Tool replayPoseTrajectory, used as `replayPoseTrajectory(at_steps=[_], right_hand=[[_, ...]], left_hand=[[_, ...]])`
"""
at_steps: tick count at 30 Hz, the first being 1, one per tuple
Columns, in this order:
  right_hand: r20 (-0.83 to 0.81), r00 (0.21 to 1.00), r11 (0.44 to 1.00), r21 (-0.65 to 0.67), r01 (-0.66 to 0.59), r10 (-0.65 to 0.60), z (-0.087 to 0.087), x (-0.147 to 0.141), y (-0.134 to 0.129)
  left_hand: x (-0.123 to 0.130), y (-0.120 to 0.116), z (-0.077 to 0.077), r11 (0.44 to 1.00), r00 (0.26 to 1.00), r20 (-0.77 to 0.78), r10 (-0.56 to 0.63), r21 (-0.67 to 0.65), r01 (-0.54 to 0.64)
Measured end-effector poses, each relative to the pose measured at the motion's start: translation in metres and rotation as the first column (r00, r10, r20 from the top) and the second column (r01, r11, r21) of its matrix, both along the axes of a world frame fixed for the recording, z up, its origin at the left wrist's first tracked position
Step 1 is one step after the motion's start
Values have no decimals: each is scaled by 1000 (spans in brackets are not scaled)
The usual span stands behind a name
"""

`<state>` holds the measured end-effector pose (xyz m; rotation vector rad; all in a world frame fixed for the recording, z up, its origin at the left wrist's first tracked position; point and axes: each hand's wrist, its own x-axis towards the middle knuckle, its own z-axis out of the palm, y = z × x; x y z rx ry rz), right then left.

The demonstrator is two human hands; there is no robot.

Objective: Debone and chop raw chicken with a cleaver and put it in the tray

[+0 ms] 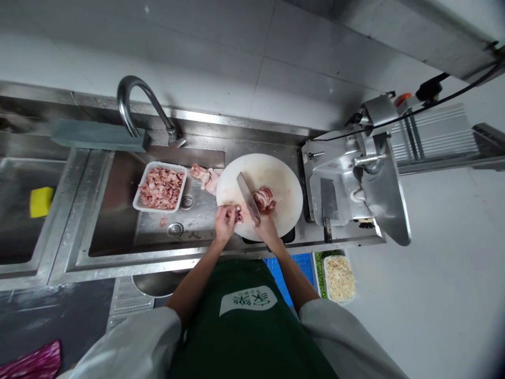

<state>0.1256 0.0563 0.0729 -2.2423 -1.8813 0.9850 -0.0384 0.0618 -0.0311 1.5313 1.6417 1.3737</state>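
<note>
A steel worktop [347,241] carries a sink [118,210], a meat slicer [355,184] and a round white board [276,179] set between them. In the sink sits a white tray [139,195] of chopped meat, under the tap [134,100]. On the board, the right hand [266,227] has its grip closed around a cleaver [248,197], blade angled up and away. The left hand [224,221] pinches a small meat piece [238,214] at the board's near edge, beside the blade; more meat [265,199] lies right of it.
</note>
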Motion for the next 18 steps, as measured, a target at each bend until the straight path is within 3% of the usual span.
replayPoseTrajectory(at_steps=[3, 5, 7, 9, 11, 14, 18], right_hand=[[-7, 999, 975, 219, 32, -32, 23, -24, 7], [-15, 1000, 959, 282, 9, -5, 27, -39, 10], [-18, 997, 977, 204, -66, 71, 18, -51, 11], [-11, 991, 988, 76, -134, 135, 1, -58, 11], [5, 985, 985, -16, -170, 170, -17, -60, 13], [35, 986, 985, -72, -158, 160, -31, -54, 23], [-25, 996, 989, -118, -91, 89, -30, -36, 42]], left_hand=[[-15, -12, 4, 957, 958, 3, 288, 24, -288], [-21, -18, 1, 940, 941, -12, 338, 53, -337], [-21, -20, -3, 968, 969, -51, 243, 83, -238], [-15, -17, -9, 996, 992, -121, 48, 79, -39], [-9, -13, -14, 991, 975, -190, -119, 43, 129], [-7, -10, -20, 977, 946, -249, -209, -2, 215], [-18, -16, -24, 960, 921, -282, -270, -4, 280]])
